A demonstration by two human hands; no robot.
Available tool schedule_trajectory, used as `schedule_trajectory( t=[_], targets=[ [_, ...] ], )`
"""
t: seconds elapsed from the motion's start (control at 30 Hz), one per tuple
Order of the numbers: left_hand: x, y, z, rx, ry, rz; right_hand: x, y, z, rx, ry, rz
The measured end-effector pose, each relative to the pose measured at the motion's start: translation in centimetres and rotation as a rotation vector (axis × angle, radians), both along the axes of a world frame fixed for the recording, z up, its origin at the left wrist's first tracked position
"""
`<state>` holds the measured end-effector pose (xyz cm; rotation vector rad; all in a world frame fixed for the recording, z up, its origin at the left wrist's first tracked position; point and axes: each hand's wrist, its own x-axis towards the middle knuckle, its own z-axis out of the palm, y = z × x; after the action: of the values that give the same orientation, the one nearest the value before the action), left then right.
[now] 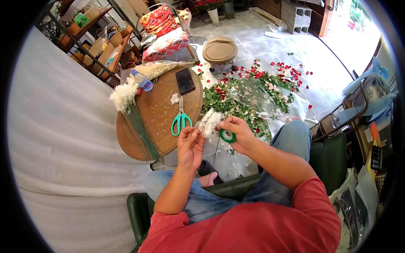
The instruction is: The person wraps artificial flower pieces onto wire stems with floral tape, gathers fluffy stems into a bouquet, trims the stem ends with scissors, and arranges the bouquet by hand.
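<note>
In front of my lap, my left hand (pixel 190 147) pinches a fluffy white dried flower (pixel 209 122) at its left side. A thin dark stem runs down from the flower between my knees. My right hand (pixel 238 134) holds a roll of green floral tape (pixel 228 135) and has its fingertips at the flower's right side. Just left of my hands, teal-handled scissors (pixel 182 119) lie on the round wooden table (pixel 162 105). A bunch of similar white flowers (pixel 125 96) on green wire stems rests along the table's left edge.
A phone (pixel 184 81) and a water bottle (pixel 142 80) are on the table. Leaves, red petals and clear wrap (pixel 251 99) cover the floor ahead. Beyond stand a stool (pixel 220 49), a red patterned chair (pixel 165 44) and a small dog (pixel 184 20). Shelves are at upper left.
</note>
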<state>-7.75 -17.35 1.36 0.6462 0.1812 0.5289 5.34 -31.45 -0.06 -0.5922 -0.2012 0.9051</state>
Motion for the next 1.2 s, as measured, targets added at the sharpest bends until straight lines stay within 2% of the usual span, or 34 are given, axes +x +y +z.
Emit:
schedule_trajectory(
  t=[0.23, 0.33, 0.4, 0.43, 0.5, 0.6, 0.83, 0.9, 0.93, 1.0, 1.13, 1.2],
  targets=[
    [0.0, -0.6, 0.0, 0.065, 0.064, 0.037, 1.0, -0.9, 0.9, 0.086, -0.002, 0.001],
    [0.1, -0.7, -0.5, 0.198, 0.128, 0.095, 1.1, -1.0, 1.1, 0.072, -0.011, -0.015],
    [0.0, -0.7, -1.0, 0.709, 0.285, 0.255, 1.1, -1.1, 1.1, 0.058, -0.048, -0.02],
    [-0.1, -0.7, -1.0, 0.709, 0.285, 0.254, 1.1, -1.1, 1.1, 0.059, -0.048, -0.02],
    [-0.2, -0.7, -0.9, 0.894, 0.279, 0.224, 1.2, -1.2, 1.0, 0.051, -0.092, -0.026],
    [-0.3, -1.2, -0.4, 0.777, 0.296, 0.172, 1.3, -1.2, 0.9, 0.038, -0.117, -0.016],
    [-0.2, -0.6, -1.3, 0.82, 0.227, 0.321, 0.7, -1.2, 1.1, -0.045, -0.184, 0.033],
    [-0.2, -0.6, -1.5, 0.953, 0.265, 0.39, 0.3, -1.2, 1.1, 0.014, -0.101, 0.065],
    [-0.2, -0.7, -1.5, 0.949, 0.264, 0.389, 0.4, -1.1, 1.1, 0.011, -0.102, 0.064],
    [-0.2, -0.8, -1.1, 1.127, 0.267, 0.446, 0.5, -1.0, 1.1, 0.106, -0.148, 0.079],
    [-0.2, -1.2, 0.0, 1.224, 0.278, 0.468, 0.5, -1.1, 1.2, 0.108, -0.147, 0.072],
    [-0.3, -1.0, 0.2, 1.379, 0.298, 0.571, 0.8, -1.4, 1.5, -0.028, -0.176, 0.068]
  ],
)
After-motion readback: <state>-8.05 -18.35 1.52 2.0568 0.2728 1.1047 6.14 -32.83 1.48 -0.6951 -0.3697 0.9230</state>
